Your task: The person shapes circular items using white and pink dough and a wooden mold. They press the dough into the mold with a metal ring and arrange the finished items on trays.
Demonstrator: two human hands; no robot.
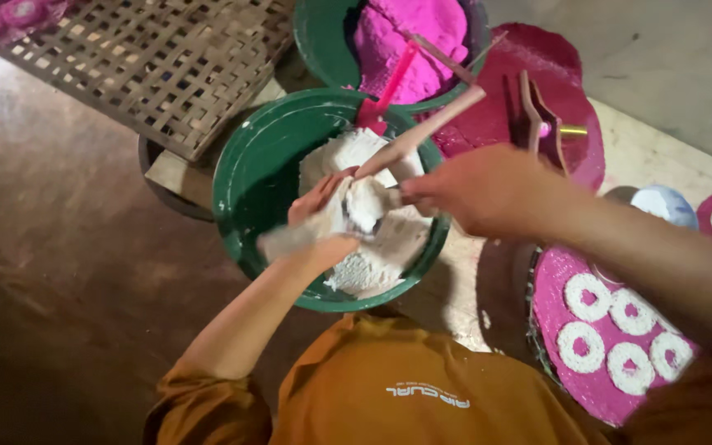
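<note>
woven bamboo mat (158, 66) top left, over a dark tub. green basin (249, 189) centre w/ white dough (372, 255) inside; 2nd green basin (323, 33) behind w/ pink powder (405, 33). pink tray (570, 363) lower right w/ white rings (pink centres). left hand (323, 222) in centre basin, curled round a lump of white dough. right hand (488, 194) closed on a pale wooden stick (422, 136), tip at the lump.

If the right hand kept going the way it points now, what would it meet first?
Probably the lump of white dough cupped in the left hand; the right hand points left at it over the green bowl. Depth is unclear.
</note>
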